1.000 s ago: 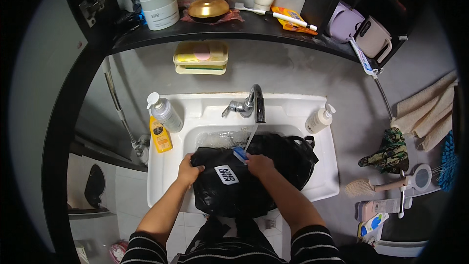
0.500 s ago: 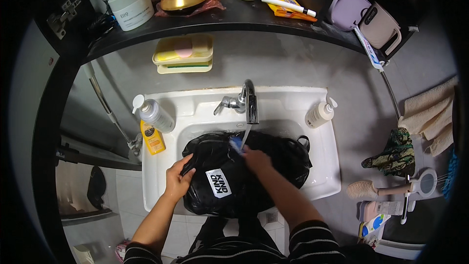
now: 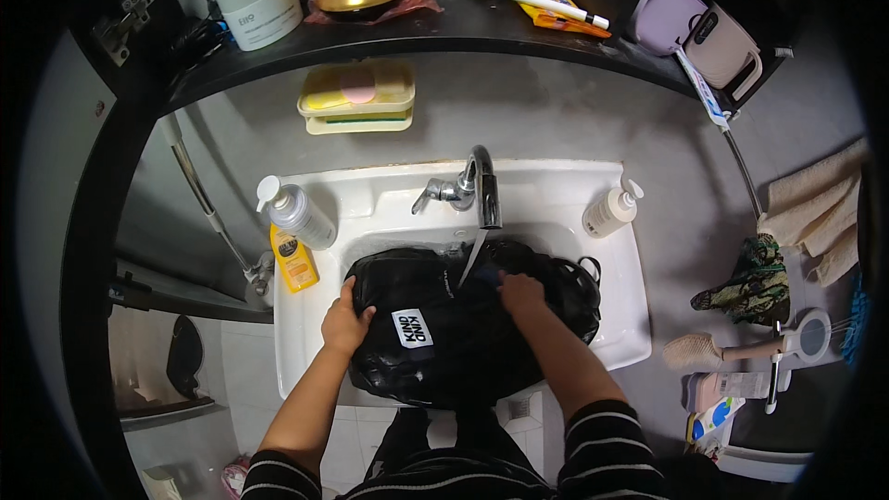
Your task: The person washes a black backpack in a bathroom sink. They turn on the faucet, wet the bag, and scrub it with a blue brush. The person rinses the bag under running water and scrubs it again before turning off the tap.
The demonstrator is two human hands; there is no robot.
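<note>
A wet black bag (image 3: 463,352) with a white label lies across the white sink (image 3: 622,315). My left hand (image 3: 347,322) grips the bag's left edge, with the thumb on top. On the bag's upper middle, just right of the water stream, my right hand (image 3: 520,296) is closed round a small blue brush (image 3: 488,278). Most of the brush is hidden by the hand and dark in shade. Water runs from the chrome faucet (image 3: 487,190) onto the bag close to the brush.
Left on the sink rim stand a pump bottle (image 3: 306,218) and a yellow bottle (image 3: 294,261); another pump bottle (image 3: 611,211) is at the right. A soap box (image 3: 356,97) hangs on the wall beneath a dark shelf (image 3: 444,37). Towels (image 3: 815,199) hang at right.
My right hand has moved right across the bag with the brush, away from the water stream. My left hand keeps its hold on the edge. The whole view has shifted slightly.
</note>
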